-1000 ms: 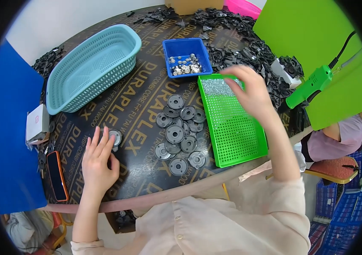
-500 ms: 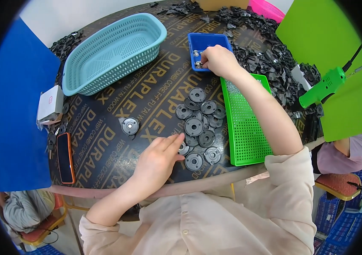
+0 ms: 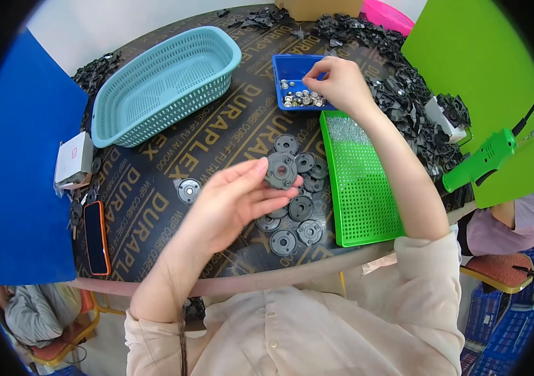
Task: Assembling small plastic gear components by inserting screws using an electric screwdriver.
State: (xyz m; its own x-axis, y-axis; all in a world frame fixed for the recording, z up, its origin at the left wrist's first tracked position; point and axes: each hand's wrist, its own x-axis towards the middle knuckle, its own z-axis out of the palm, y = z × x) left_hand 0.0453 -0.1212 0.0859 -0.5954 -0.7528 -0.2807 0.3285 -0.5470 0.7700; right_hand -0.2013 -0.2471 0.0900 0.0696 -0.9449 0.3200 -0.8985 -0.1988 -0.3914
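Observation:
My left hand (image 3: 232, 197) pinches a round black plastic disc (image 3: 277, 164) with a centre hole, raised over a loose pile of similar discs (image 3: 300, 208). My right hand (image 3: 341, 86) is above a small blue bin (image 3: 297, 61), thumb and forefinger pressed together; anything between them is too small to make out. Several small round silver metal parts (image 3: 305, 98) lie in that bin. Off to the left of the pile, one disc with a bright metal centre (image 3: 189, 190) lies alone, partly behind my left hand.
Under my right forearm stands a green perforated tray (image 3: 367, 200) with small shiny bits at its far end. A pale blue basket (image 3: 107, 128) is at far left, a phone (image 3: 96, 238) near left. Black parts (image 3: 398, 100) and a green power screwdriver (image 3: 481, 161) are at right.
My left hand has picked a disc up from the pile and lifted it. My right hand has risen slightly from inside the blue bin, uncovering the metal parts.

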